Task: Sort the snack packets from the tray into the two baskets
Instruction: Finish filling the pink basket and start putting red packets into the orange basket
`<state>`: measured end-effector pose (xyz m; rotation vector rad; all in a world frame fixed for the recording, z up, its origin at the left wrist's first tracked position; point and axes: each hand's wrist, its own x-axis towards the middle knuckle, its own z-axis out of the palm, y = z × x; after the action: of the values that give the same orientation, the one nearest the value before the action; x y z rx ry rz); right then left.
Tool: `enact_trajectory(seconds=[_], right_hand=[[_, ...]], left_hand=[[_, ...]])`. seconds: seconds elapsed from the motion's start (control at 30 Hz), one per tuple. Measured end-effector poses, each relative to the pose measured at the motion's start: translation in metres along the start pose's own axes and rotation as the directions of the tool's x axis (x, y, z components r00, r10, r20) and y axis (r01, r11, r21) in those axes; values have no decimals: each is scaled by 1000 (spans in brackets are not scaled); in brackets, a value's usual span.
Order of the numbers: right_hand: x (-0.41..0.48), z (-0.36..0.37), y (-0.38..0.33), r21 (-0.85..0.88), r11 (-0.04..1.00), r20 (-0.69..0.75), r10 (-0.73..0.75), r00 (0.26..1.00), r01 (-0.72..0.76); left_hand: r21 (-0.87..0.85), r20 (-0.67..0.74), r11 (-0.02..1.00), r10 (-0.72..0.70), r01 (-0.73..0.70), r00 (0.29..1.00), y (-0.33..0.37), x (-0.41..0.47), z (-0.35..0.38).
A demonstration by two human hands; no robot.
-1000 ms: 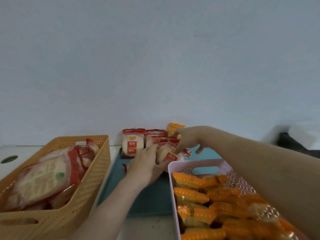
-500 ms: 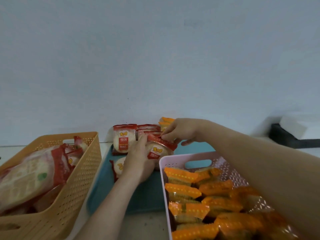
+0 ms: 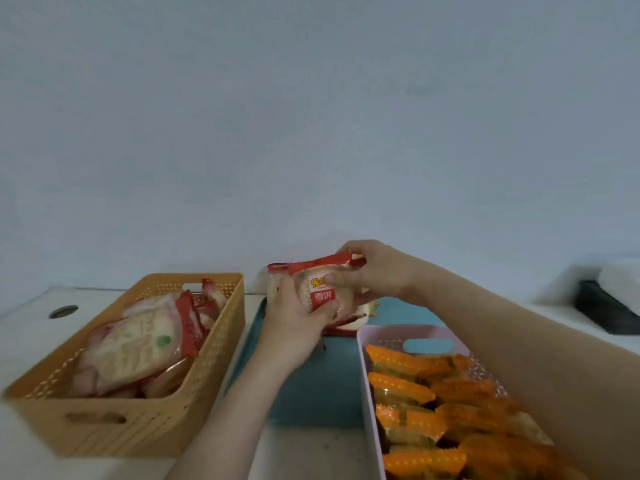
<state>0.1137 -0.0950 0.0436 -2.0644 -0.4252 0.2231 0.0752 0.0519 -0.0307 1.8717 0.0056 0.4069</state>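
Packets now lifted (both hands)

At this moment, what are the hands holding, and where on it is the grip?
Both hold a stack of red-and-white snack packets above the tray: left hand grips its lower left side, right hand its upper right edge.

The pink basket is cut off at 5 o'clock. The hands hide most of the red packets, so their number is unclear.
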Motion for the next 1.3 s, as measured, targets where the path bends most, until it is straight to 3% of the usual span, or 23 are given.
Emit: enact_trajectory(seconds=[0.13, 0.23, 0.3, 0.37, 0.47, 0.5, 0.6, 0.67, 0.83, 0.93, 1.1, 1.3], right_hand=[[-3, 16, -23, 224, 975, 76, -28, 997, 10], [-1, 34, -31, 330, 943, 110, -5, 994, -32], [2, 45, -35, 205, 978, 69, 8, 998, -22], [6, 50, -37, 89, 996, 19, -6, 1000, 4], [8, 50, -40, -52, 999, 16, 13, 1000, -12], [8, 47, -38, -124, 992, 9, 28, 1000, -26], [6, 26, -23, -316, 943, -37, 97, 995, -103], [4, 5, -11, -367, 908, -69, 192, 979, -203], [12, -38, 26, -342, 864, -115, 353, 929, -370], [34, -54, 46, -332, 866, -109, 358, 927, -373], [67, -52, 63, -201, 919, -101, 323, 941, -338], [75, -51, 77, -82, 972, -109, 212, 971, -221]], left_hand=[[-11, 0, 997, 72, -72, 997, 18, -8, -36], [159, -160, 979, 152, -127, 975, 27, -13, -68], [374, -281, 910, 293, -177, 914, 34, -15, -93], [620, -320, 772, 411, -140, 854, 41, -12, -116], [785, -281, 617, 271, 58, 921, 33, -6, -134], [805, -245, 591, 245, 56, 938, 30, -8, -132], [772, -32, 590, 405, -234, 914, 21, -15, -101], [675, 118, 623, 436, -395, 892, 18, -13, -73], [587, 330, 662, 330, -466, 884, -2, 24, -8], [666, 420, 580, 230, -470, 878, -3, 54, 31], [724, 347, 596, 119, -347, 930, -2, 82, 71], [605, 197, 738, 224, -298, 954, -6, 93, 83]])
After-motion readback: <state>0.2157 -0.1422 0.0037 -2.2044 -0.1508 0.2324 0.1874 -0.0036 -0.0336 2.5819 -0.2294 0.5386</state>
